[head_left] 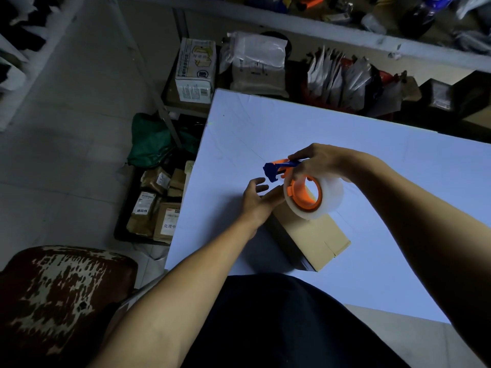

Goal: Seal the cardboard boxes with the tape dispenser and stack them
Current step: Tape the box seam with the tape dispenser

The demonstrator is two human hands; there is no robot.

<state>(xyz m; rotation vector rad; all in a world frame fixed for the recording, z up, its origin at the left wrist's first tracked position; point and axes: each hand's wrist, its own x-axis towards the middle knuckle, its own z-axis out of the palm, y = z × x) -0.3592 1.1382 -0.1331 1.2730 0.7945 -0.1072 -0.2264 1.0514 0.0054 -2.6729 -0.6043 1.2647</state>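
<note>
Taping a brown cardboard box (313, 235) on the white table (398, 181).
Right hand (318, 162) is gripping the orange-and-blue tape dispenser (305, 187), hiding the box's far end; left hand (256, 200), fingers (259, 181) spread, is steadying it.

Dim, bluish light; edges bend, and corners seem murky, perhaps blurred.

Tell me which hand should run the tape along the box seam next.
Right hand: it already grips the tape dispenser over the far end of the cardboard box. The left hand rests on the box, steadying it.
</note>
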